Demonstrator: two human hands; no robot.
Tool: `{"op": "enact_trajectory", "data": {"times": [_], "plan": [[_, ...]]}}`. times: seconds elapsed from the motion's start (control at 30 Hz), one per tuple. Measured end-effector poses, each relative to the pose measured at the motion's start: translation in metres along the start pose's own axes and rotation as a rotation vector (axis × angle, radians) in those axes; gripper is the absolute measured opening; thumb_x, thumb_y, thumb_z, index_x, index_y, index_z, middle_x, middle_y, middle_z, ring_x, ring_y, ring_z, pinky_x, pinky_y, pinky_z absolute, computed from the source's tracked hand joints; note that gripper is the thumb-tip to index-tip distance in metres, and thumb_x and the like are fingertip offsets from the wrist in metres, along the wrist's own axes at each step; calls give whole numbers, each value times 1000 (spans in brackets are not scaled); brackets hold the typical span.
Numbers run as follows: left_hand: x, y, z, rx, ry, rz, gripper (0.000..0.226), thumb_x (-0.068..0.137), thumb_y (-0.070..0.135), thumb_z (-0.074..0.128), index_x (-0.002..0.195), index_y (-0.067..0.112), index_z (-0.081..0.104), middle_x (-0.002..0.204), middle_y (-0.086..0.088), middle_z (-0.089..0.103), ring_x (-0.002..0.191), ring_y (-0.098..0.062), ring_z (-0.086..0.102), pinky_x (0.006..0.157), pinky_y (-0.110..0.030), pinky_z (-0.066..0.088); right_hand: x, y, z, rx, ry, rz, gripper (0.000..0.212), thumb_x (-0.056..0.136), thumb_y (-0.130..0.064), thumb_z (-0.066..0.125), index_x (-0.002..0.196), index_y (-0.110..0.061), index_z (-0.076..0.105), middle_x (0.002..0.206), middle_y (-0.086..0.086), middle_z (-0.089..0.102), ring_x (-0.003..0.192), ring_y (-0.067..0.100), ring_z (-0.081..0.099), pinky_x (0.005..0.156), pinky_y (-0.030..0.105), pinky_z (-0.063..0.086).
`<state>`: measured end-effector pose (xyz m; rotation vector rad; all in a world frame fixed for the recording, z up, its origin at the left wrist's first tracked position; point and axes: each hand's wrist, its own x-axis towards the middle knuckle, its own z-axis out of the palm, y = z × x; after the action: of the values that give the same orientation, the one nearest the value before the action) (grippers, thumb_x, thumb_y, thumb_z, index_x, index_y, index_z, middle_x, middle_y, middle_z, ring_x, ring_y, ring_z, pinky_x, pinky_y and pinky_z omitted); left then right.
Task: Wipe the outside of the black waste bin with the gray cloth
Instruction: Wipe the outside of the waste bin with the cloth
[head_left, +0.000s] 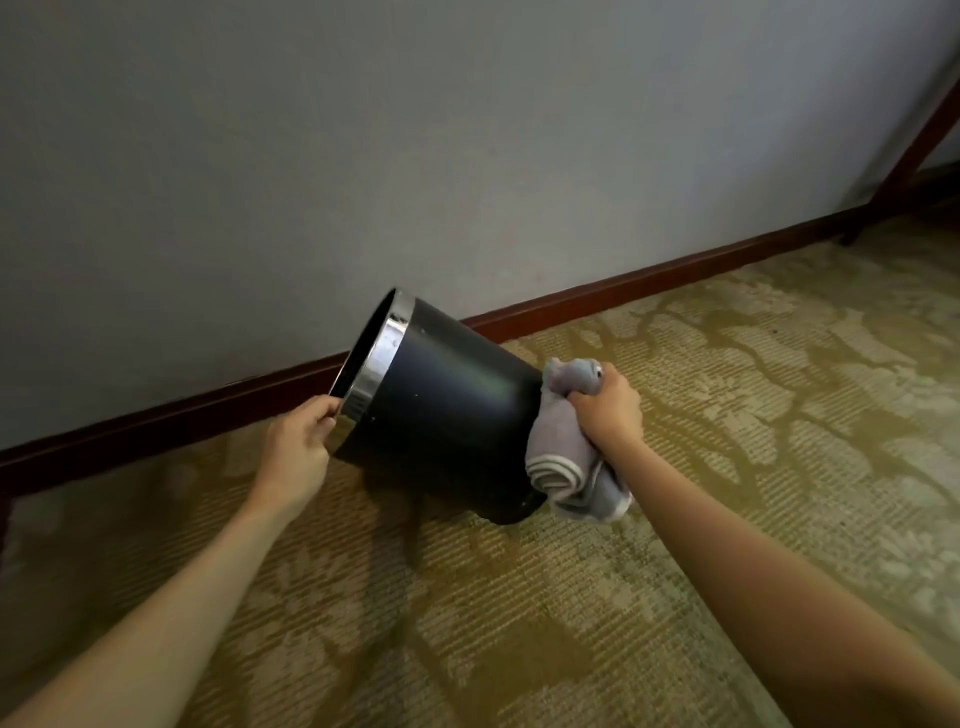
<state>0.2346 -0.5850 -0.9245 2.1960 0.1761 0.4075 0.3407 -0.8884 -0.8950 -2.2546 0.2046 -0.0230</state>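
Note:
The black waste bin (447, 410) with a shiny metal band at its rim is tipped over to the left, its mouth facing the wall and its base edge resting on the carpet. My left hand (298, 449) grips the rim at its lower edge. My right hand (605, 410) is closed around the bunched gray cloth (563, 467), which presses against the bin's bottom end on the right. Part of the cloth hangs down below my fist.
A patterned green and beige carpet (675, 545) covers the floor. A gray wall (467, 156) with a dark red-brown baseboard (649, 283) runs just behind the bin. A dark wooden furniture leg (904, 161) stands at the far right.

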Motion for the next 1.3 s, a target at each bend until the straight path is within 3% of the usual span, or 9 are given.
{"op": "enact_trajectory", "data": {"times": [0.23,0.43,0.53,0.73,0.83,0.93,1.0,1.1,1.3], "plan": [[-15,7,5,12,55,66,55,84,-15,45,81,38,58,83,8,63,84,5,57,66,-2,38,1,-74,15,54,-107,-244,28,77,-24,60,103,-14,59,100,10,66,94,33,61,79,41,51],[-17,11,11,20,92,83,56,81,-20,44,90,33,59,89,8,61,90,8,55,75,-4,40,22,-135,37,50,-105,-350,30,84,-15,52,113,-13,56,109,15,63,98,36,59,75,40,49],[-18,9,12,16,71,83,52,82,-18,43,91,30,59,91,10,61,92,8,54,75,-4,41,44,-101,33,-141,-83,-216,33,89,-14,47,122,-12,52,123,19,57,111,39,55,87,42,45],[-17,7,11,-12,16,79,56,85,-16,44,92,37,59,98,13,62,96,12,53,76,-2,40,47,-8,7,-405,-58,-63,34,93,-16,46,127,-9,47,126,21,49,110,43,51,88,48,44],[-9,16,1,-32,-153,23,44,90,-5,47,103,34,64,112,11,64,106,5,55,85,-13,44,37,6,5,-511,-50,-80,31,94,-16,45,124,-9,45,126,20,44,109,45,49,86,50,43],[5,32,-22,12,-461,-25,28,92,13,55,104,35,67,106,14,68,106,-2,58,95,-33,44,25,20,0,-519,-19,-48,30,95,-17,43,124,-9,42,127,20,43,110,46,48,87,51,42],[10,49,-34,-27,-589,-29,24,90,21,58,105,38,67,107,15,68,105,-1,60,96,-35,45,19,29,-5,-495,-3,-40,30,95,-19,42,124,-8,42,127,21,42,109,45,49,87,51,42],[12,78,-33,-105,-558,-32,27,90,30,56,113,42,59,112,16,65,104,2,60,94,-29,46,10,38,-9,-446,7,-47,32,95,-22,44,124,-8,42,126,21,43,106,45,51,84,51,45],[16,121,-5,14,-466,-2,33,93,37,51,125,28,55,115,8,63,104,-8,58,89,-35,48,-4,32,-5,-363,20,-135,26,95,-23,43,117,-7,43,118,20,46,99,45,52,80,51,46]]}}
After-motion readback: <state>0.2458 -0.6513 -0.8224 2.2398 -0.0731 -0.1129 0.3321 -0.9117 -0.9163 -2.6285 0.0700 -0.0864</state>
